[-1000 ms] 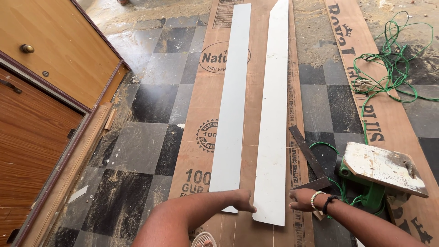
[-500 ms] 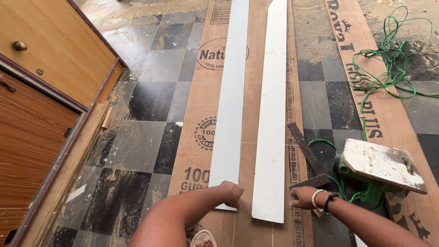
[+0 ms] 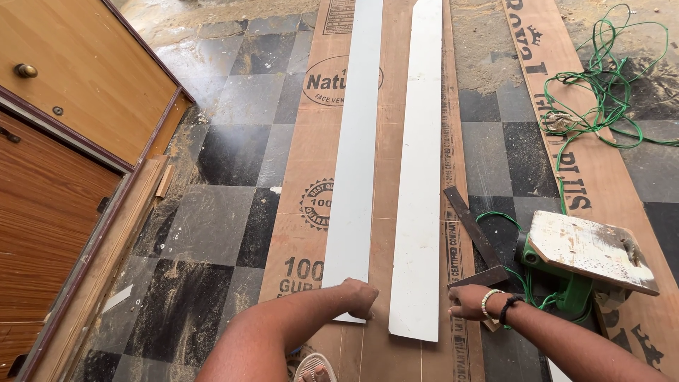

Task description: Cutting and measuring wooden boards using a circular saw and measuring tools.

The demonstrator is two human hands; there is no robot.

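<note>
left hand (image 3: 359, 297) fisted, right hand (image 3: 467, 301) curled

there is 1 view only, from a camera worn on the person's head, so nothing is shared with a 2nd view. it looks steeply down and forward over the floor, along the length of 2 white strips (image 3: 385, 170) that run away from the wearer on a brown plywood sheet (image 3: 311, 177). the near edge sits close: the left hand (image 3: 361, 297) and right hand (image 3: 470, 301) enter from the bottom, with a sandalled toe, probably the wearer's own, at the bottom edge. the far end of the strips runs out past the top edge. a wooden door (image 3: 78, 92) fills the left side and a green power tool (image 3: 576, 265) lies low on the right.
</note>
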